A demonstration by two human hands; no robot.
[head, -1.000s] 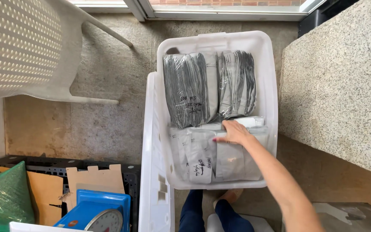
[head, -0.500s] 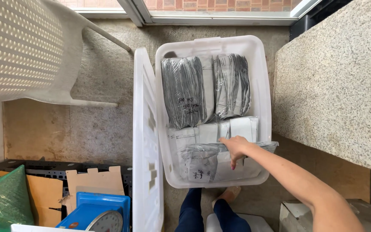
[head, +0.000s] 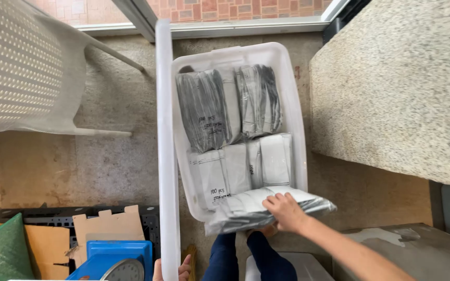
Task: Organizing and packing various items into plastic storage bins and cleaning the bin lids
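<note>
Two hands at work, and the right hand (head: 286, 212) is closed over a grey plastic-wrapped packet (head: 266, 208), fingers curled on its top, holding it across the near rim of the white plastic bin (head: 297, 130). That packet lies flat and crosswise, half out over the edge, above the person's dark blue trousers (head: 251, 257). Down at the bottom edge, the left hand (head: 175, 270) grips the white lid (head: 165, 145), which stands on its long edge against the bin's left wall; only the fingertips show, wrapped around the lid's lower end. Inside the bin, dark grey bundles (head: 227, 104) fill the far half, pale packets (head: 246, 166) the near half. Right of the bin, a speckled stone counter (head: 402, 88). Far left, a white perforated plastic chair (head: 22, 67); bottom left, a blue scale (head: 115, 260), cardboard (head: 105, 229), and a green bag (head: 1, 252).
</note>
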